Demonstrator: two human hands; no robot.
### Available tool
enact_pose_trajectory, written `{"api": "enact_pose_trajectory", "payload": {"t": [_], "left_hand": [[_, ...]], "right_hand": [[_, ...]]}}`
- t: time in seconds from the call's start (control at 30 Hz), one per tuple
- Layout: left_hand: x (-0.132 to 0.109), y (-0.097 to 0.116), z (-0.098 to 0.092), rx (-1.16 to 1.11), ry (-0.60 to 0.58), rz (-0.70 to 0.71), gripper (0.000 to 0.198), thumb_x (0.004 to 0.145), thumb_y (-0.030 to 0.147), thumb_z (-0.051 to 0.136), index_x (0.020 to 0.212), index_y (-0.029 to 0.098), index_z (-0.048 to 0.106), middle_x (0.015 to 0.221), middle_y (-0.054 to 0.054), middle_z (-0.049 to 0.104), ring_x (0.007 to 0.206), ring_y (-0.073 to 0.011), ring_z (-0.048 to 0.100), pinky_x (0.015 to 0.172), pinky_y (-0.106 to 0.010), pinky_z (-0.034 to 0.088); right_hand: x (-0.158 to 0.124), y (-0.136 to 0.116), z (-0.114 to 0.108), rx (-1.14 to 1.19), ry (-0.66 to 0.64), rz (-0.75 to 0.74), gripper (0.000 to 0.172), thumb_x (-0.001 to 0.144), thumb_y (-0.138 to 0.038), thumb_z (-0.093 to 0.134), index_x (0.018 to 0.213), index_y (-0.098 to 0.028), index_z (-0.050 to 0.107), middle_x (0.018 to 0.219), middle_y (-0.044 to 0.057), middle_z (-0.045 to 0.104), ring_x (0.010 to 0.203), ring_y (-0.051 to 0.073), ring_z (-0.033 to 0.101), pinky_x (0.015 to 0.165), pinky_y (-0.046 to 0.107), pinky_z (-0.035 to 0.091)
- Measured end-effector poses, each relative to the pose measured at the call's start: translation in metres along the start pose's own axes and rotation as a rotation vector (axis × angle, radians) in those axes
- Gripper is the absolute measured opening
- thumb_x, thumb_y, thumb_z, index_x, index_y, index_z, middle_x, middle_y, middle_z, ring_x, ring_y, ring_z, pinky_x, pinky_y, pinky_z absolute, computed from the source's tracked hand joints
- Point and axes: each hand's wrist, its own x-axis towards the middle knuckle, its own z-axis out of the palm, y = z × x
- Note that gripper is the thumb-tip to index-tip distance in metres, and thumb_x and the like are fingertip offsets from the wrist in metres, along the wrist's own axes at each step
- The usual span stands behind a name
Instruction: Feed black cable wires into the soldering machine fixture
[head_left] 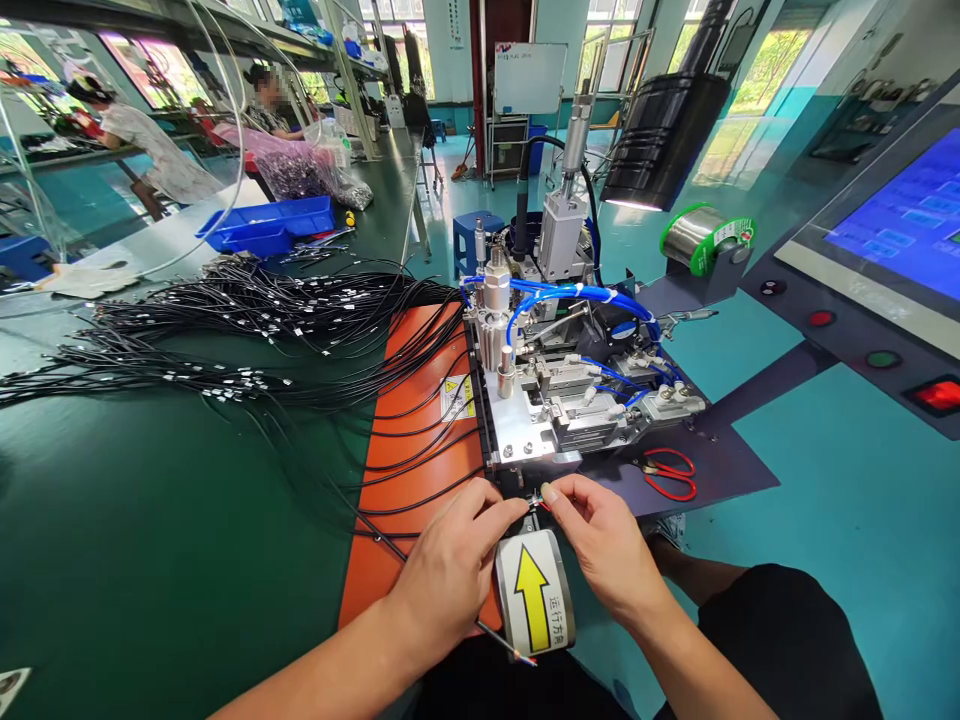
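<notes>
Handwork on thin wires at the machine's near edge. The left hand (450, 555) and the right hand (609, 545) nearly meet just past the right edge of the orange panel (420, 365), which lies along the right side of the green desk (187, 520). Each grip pinches, thumb toward forefinger, at the thin wires (545, 505), whose tips are too small to tell apart. The wires sit between the machine (517, 430) and the roller (535, 585) with its yellow arrow. A black cable (496, 635) ends in coloured cores by the roller's near edge. For good handling, the pinch should probably stay light and close to the tips, each core straightened singly, wrists steady, and fingers kept clear of the machine.
</notes>
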Motion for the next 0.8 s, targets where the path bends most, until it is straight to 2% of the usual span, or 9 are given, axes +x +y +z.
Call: {"api": "enact_pose_trajectory", "payload": {"t": [0.8], "left_hand": [[0.0011, -0.0013, 0.0016, 0.042, 0.011, 0.001, 0.033, 0.095, 0.008, 0.044, 0.118, 0.021, 0.064, 0.096, -0.006, 0.054, 0.086, -0.0184, 0.054, 0.075, -0.029, 0.050]], "right_hand": [[0.0000, 0.0009, 0.0017, 0.025, 0.018, 0.012, 0.036, 0.093, -0.050, 0.058, 0.083, -0.017, 0.066, 0.075, 0.002, 0.062, 0.067, 0.015, 0.052, 0.061, 0.025, 0.041]]}}
